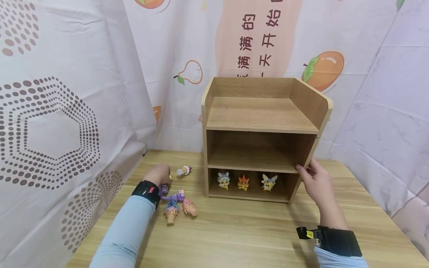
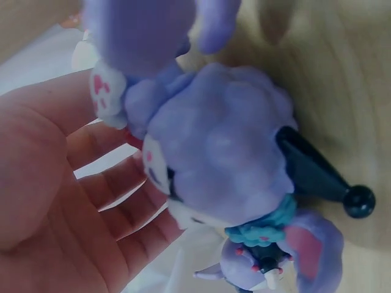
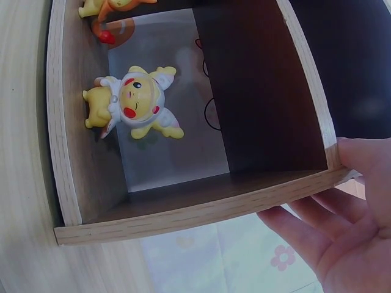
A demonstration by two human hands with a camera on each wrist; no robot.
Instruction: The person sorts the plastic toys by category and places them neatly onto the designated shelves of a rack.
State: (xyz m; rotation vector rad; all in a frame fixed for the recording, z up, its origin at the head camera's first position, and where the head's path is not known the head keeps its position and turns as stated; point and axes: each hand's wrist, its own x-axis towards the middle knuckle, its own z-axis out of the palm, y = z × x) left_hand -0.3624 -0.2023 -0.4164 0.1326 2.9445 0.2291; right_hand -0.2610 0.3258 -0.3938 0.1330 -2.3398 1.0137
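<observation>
A small wooden shelf unit (image 1: 261,167) stands on the table. My right hand (image 1: 316,182) grips the edge of its right side panel, thumb at the front and fingers along the outside. In its lowest compartment stand a grey-hooded figurine (image 1: 223,180), an orange one (image 1: 243,182) and a yellow one with a white hood (image 1: 268,182). My left hand (image 1: 158,174) is low among toys at the left, beside a small yellow thing (image 1: 171,176). A purple fluffy figurine (image 2: 220,140) covers its fingertips in the left wrist view, so I cannot tell whether they hold anything.
Near the left hand lie a white figurine (image 1: 183,170), a purple one (image 1: 177,195), a blue one with a cone-shaped base (image 1: 171,213) and a pink one (image 1: 189,207). A printed curtain (image 1: 174,44) hangs behind the wooden table (image 1: 234,234).
</observation>
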